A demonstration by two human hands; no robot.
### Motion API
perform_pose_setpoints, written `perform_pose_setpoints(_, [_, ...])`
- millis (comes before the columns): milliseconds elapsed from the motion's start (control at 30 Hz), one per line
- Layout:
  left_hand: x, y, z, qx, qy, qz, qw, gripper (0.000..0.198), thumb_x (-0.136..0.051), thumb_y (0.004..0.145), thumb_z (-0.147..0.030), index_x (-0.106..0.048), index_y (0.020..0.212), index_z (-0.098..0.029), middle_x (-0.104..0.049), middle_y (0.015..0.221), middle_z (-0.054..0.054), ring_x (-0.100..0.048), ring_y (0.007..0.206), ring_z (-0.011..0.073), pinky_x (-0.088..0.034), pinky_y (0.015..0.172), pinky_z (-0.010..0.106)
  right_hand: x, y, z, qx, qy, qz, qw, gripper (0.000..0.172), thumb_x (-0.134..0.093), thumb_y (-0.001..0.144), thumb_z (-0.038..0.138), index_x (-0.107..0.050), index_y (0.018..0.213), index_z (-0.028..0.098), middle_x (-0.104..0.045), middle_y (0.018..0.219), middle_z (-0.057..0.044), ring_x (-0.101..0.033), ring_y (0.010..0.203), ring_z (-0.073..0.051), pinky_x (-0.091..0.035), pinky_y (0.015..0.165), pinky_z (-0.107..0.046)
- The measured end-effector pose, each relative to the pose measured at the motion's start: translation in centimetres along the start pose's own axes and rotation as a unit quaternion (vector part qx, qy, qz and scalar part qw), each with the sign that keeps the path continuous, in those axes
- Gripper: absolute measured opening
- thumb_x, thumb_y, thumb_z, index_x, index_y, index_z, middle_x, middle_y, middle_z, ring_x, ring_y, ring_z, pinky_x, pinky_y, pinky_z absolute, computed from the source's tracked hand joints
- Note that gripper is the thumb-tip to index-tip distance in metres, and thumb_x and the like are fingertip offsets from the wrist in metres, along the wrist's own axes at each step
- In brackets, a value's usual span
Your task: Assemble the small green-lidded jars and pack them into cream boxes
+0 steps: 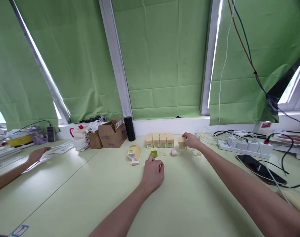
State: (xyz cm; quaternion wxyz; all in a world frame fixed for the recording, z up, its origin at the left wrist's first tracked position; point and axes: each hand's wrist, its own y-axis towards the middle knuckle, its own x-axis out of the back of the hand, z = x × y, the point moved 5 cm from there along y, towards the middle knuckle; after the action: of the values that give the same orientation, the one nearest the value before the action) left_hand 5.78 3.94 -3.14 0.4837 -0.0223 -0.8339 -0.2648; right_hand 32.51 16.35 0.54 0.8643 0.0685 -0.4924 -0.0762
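Note:
My right hand (191, 141) grips the upper right part of a small tan box (182, 144), just right of a row of several similar boxes (160, 140). My left hand (153, 172) rests on the table with its fingers curled; whether anything is inside them is hidden. Just beyond it are a green ring-like piece (154, 153), a tiny yellowish piece (165, 154) and a pale pink cylinder (174, 152). An opened tan box (134, 154) lies to the left with its flap towards me. A small clear item with yellow (196, 152) lies below my right wrist.
A brown carton (112, 133), a black cylinder (129, 128) and a white bag (80, 139) stand at the back left. At right lie a power strip (246, 148), cables and a dark phone (261, 168). Another person's hand (38, 154) is over papers at far left.

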Motion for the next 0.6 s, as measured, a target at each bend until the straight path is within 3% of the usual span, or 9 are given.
perform_pose_setpoints(133, [-0.1,-0.1,-0.1,-0.009,0.002,0.002,1.000,0.021,-0.055,0.091,-0.013,-0.070,0.078,-0.020,-0.067,0.074,0.006,-0.056,0.093,0.0271,-0.043,0.083,0.040,-1.8,0.7,0.5,0.002,-0.041,0.027,0.999,0.032,-0.068,0.099,0.033,-0.064,0.126,0.018,-0.067,0.126,-0.010,-0.068,0.107,-0.023,-0.059,0.091,-0.041])
perform_pose_setpoints(233, [-0.1,-0.2,-0.2,-0.012,-0.002,0.005,1.000,0.021,-0.055,0.091,-0.012,-0.069,0.078,-0.020,-0.067,0.074,0.007,-0.056,0.094,0.0273,-0.043,0.084,0.041,-2.6,0.2,0.9,0.012,-0.071,0.012,0.997,0.038,-0.068,0.096,0.018,-0.062,0.133,0.017,-0.065,0.128,-0.013,-0.066,0.113,-0.024,-0.055,0.095,-0.036])
perform_pose_setpoints(333, [0.0,-0.2,-0.3,-0.011,-0.004,0.004,1.000,0.021,-0.055,0.090,-0.012,-0.069,0.078,-0.020,-0.067,0.073,0.007,-0.056,0.094,0.0273,-0.043,0.085,0.041,-2.5,-1.2,1.2,0.018,-0.103,-0.028,0.994,0.053,-0.060,0.090,0.006,-0.054,0.142,0.016,-0.054,0.142,-0.020,-0.064,0.118,-0.028,-0.052,0.087,-0.033])
perform_pose_setpoints(400, [0.1,-0.2,-0.4,-0.016,-0.004,0.004,1.000,0.020,-0.055,0.090,-0.012,-0.070,0.078,-0.020,-0.067,0.073,0.007,-0.055,0.094,0.0274,-0.043,0.084,0.042,-2.4,-2.4,1.6,0.034,-0.128,-0.043,0.990,0.050,-0.058,0.088,0.006,-0.057,0.136,0.019,-0.045,0.149,-0.019,-0.060,0.121,-0.030,-0.052,0.080,-0.033])
perform_pose_setpoints(533, [0.2,-0.2,-0.8,-0.022,0.001,0.006,1.000,0.022,-0.054,0.091,-0.013,-0.069,0.076,-0.020,-0.066,0.073,0.007,-0.055,0.094,0.0280,-0.043,0.083,0.042,-3.1,-4.6,2.6,0.102,-0.168,-0.018,0.980,0.033,-0.058,0.083,0.002,-0.070,0.107,0.021,-0.044,0.153,-0.010,-0.060,0.119,-0.027,-0.049,0.079,-0.030])
perform_pose_setpoints(600, [0.2,-0.2,-1.0,-0.022,0.002,0.005,1.000,0.021,-0.055,0.090,-0.013,-0.068,0.075,-0.020,-0.066,0.072,0.007,-0.055,0.094,0.0281,-0.043,0.083,0.042,-3.6,-5.1,2.9,0.116,-0.181,-0.001,0.977,0.032,-0.057,0.081,0.000,-0.071,0.102,0.020,-0.048,0.149,-0.010,-0.062,0.113,-0.025,-0.049,0.078,-0.029])
